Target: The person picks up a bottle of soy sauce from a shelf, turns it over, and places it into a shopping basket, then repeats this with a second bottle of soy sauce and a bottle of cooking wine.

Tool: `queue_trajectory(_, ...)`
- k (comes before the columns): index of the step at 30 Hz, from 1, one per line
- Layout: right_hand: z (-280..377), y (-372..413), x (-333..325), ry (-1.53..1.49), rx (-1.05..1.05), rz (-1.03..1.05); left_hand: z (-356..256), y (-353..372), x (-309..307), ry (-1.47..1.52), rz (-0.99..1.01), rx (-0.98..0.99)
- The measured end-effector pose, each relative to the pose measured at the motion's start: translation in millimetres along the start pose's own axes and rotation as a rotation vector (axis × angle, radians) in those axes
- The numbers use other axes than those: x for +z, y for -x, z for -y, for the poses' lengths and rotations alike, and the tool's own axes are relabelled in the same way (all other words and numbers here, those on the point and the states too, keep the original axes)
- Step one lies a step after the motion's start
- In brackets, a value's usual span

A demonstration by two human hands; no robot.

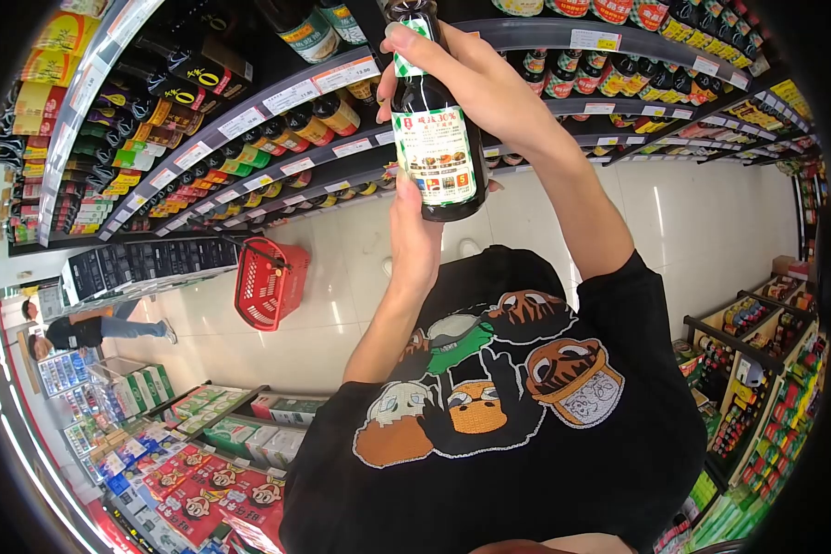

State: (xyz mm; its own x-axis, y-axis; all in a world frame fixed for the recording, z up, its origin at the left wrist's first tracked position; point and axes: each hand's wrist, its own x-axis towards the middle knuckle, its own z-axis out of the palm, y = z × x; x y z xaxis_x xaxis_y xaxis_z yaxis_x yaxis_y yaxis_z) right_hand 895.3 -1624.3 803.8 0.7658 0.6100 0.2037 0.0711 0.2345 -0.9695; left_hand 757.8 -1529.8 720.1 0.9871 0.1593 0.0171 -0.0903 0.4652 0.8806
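Note:
A dark soy sauce bottle [437, 102] with a green-and-white printed label is held up in front of the shelves, slightly tilted, its label turned toward me. My right hand [462, 69] is wrapped round its neck and upper part, the thumb lying across the neck label. Lower down, my left hand [414, 226] grips the bottle near its base, with the thumb on the label's edge and some fingers hidden behind. The top of the bottle runs out of the frame's upper edge.
Curved-looking shelves [319, 76] packed with sauce bottles and price tags stand ahead. A red shopping basket [272, 284] is on the floor to the left. Farther left is another person [88, 330]. Red boxed goods [203, 494] lie lower left; a bottle rack [743, 369] stands right.

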Motion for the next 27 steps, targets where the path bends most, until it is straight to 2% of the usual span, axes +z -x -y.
queue_trajectory(4, 1.3, 3.0, -3.3, -0.083, -0.050, 0.018, -0.3, -1.4, 0.7, -0.056, -0.032, 0.042)
queue_trajectory(6, 3.9, 4.2, -7.4, -0.065, -0.097, 0.040, -1.5, -1.6, -1.3, -0.020, 0.056, 0.055)
queue_trajectory(14, 16.7, 11.8, -23.5, -0.178, -0.235, 0.092, -3.2, -7.6, 11.4, 0.048, 0.142, 0.042)
queue_trajectory(16, 18.1, 15.0, -28.5, -0.138, -0.266, 0.087, 0.1, -9.6, 12.2, 0.115, 0.188, 0.054)
queue_trajectory(17, 18.6, 16.2, -30.5, -0.103, -0.293, 0.088, -1.5, -14.2, 10.7, 0.151, 0.330, 0.032)
queue_trajectory(18, 19.1, 16.5, -32.0, -0.099, -0.294, 0.084, -3.6, -14.2, 16.7, 0.153, 0.335, 0.030)
queue_trajectory(20, 19.8, 16.5, -33.2, -0.293, -0.319, 0.123, -7.8, -11.4, 29.8, 0.628, 0.467, -0.230)
queue_trajectory(22, 19.7, 17.1, -29.8, -0.409, -0.276, 0.160, -9.6, -9.8, 32.0, 0.896, 0.533, -0.498)
queue_trajectory(24, 13.9, 16.5, -30.8, -0.516, -0.241, 0.192, -2.1, -12.6, 38.3, 1.060, 0.655, -0.537)
queue_trajectory(26, 18.6, 19.4, -28.8, -0.547, -0.212, 0.101, -9.5, -12.6, 39.0, 0.807, 0.502, -0.555)
queue_trajectory(27, 22.7, 22.2, -30.5, -0.524, -0.182, 0.056, -11.3, -19.8, 35.0, 0.595, 0.591, -0.471)
